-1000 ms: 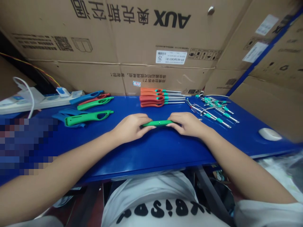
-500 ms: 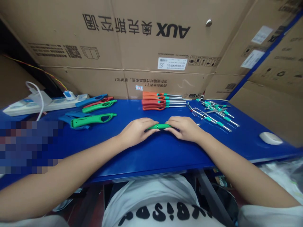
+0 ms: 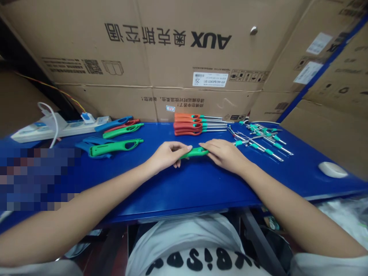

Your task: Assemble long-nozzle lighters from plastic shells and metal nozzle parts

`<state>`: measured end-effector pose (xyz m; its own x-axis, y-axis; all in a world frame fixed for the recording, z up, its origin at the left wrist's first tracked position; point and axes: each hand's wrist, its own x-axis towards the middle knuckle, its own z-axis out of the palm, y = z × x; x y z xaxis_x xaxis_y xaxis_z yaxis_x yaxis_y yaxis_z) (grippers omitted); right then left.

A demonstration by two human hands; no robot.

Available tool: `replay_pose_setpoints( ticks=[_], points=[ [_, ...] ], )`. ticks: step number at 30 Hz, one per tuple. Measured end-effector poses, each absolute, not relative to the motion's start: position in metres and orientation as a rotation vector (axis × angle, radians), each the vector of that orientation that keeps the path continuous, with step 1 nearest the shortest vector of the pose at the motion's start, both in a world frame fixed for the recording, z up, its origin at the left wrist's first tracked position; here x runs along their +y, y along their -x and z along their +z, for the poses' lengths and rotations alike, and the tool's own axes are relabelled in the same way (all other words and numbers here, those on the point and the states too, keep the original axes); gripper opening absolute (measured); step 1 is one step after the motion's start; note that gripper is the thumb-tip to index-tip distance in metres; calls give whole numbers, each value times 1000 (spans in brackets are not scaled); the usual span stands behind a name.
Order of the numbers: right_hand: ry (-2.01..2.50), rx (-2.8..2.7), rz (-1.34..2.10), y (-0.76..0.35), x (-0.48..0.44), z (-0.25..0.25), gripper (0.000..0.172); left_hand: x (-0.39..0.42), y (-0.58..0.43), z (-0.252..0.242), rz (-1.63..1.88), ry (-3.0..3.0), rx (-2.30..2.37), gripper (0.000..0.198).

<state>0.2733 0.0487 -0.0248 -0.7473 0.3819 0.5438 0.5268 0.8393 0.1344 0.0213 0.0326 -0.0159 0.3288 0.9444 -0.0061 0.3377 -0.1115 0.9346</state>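
Observation:
Held level between both hands above the blue table point(image 3: 184, 188) is a green stick lighter point(image 3: 196, 151). My left hand point(image 3: 169, 154) pinches its handle end, thumb on top and fingers curled below. At the other end, my right hand point(image 3: 222, 152) has its fingers closed around the trigger-loop part and hides some of it. A teal collar point(image 3: 238, 143) shows just past the right hand; whether it belongs to this lighter I cannot tell. Behind the hands lies a stack of orange and red stick lighters point(image 3: 188, 128) with metal rods pointing right.
Green handle shells point(image 3: 115, 148) lie at left, beside blue shells point(image 3: 93, 143) and a red one. Metal rods with teal collars point(image 3: 268, 151) are scattered at right. A white computer mouse point(image 3: 332, 169), a power strip point(image 3: 61, 129) and a cardboard wall point(image 3: 161, 69) surround the work area.
The green lighter has turned, so its broad side with the loop shows now. My left thumb has shifted on top of it, and the left fingers show beneath.

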Motion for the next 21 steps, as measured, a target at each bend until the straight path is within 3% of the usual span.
replay_pose_setpoints(
  ticks=[6, 12, 21],
  points=[
    [688, -2479, -169, -277, 51, -29, 25, 35, -6, -25, 891, -2670, 857, 36],
    [772, -2524, -107, -273, 50, -24, 29, 42, -1, -29, 912, -2834, 835, 32],
    [674, -2524, -306, -276, 51, -20, 24, 36, -3, -25, 920, -2871, 973, 33]
  ],
)
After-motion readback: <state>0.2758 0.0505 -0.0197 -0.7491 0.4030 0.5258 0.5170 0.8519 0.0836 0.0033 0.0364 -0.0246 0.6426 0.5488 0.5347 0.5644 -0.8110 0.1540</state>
